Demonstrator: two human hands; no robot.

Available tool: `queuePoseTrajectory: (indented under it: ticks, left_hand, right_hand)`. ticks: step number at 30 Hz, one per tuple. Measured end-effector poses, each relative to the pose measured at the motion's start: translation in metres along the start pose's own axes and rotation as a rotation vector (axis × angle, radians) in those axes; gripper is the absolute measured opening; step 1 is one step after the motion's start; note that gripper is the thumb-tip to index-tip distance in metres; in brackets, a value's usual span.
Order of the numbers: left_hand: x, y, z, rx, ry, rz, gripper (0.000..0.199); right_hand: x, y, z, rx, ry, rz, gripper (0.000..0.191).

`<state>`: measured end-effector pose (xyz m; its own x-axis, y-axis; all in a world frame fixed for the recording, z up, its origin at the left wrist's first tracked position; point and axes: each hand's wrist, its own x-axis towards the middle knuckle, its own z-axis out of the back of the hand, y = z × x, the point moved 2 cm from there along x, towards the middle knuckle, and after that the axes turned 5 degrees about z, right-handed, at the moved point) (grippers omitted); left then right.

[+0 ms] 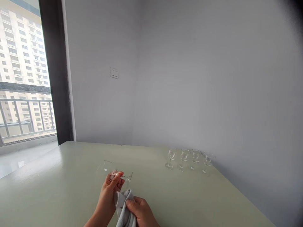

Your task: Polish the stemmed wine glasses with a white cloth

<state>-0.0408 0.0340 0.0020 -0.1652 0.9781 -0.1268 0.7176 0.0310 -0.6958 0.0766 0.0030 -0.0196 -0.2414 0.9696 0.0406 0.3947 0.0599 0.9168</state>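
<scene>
Clear stemmed glass (111,171) held sideways; grey cloth (123,209) (crumpled) below.

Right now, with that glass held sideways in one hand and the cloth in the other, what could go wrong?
The left hand pinches the stemmed glass only at its thin stem, sideways above the table; it might slip or snap. The right hand bunches the grey cloth close under the foot and could snag it. The four upright glasses by the wall could be knocked.

No text, label, brand, number or sign can be read anywhere.
</scene>
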Motion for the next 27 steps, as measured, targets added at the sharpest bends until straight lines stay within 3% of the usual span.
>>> queuePoseTrajectory:
  ticks: [4, 9, 14, 20, 22, 24, 27]
  left_hand:
    - [-0.005, -0.005, 0.000, 0.111, -0.037, -0.100, 0.031]
    - [-0.032, 0.006, -0.018, 0.436, 0.017, -0.217, 0.026]
    - [-0.050, 0.013, -0.027, 0.517, -0.035, -0.381, 0.024]
    - [-0.045, 0.006, -0.021, 0.587, -0.043, -0.391, 0.020]
    - [-0.034, 0.000, -0.015, 0.450, -0.065, -0.338, 0.020]
    - [-0.019, -0.003, -0.007, 0.209, -0.084, -0.188, 0.018]
    - [-0.003, 0.000, 0.002, -0.021, -0.112, 0.024, 0.012]
  right_hand:
    - [0.002, 0.014, 0.011, 0.136, -0.223, 0.008, 0.047]
    - [0.007, 0.019, 0.015, 0.092, -0.100, 0.052, 0.040]
    - [0.010, 0.011, 0.018, 0.007, -0.178, 0.057, 0.030]
    - [0.001, 0.009, 0.012, -0.437, -0.257, 0.201, 0.006]
    - [0.000, 0.003, 0.011, -0.560, -0.244, 0.179, 0.008]
    - [0.000, -0.001, 0.012, -0.576, -0.242, 0.181, 0.006]
    - [0.003, 0.008, 0.020, -0.494, -0.317, 0.302, 0.006]
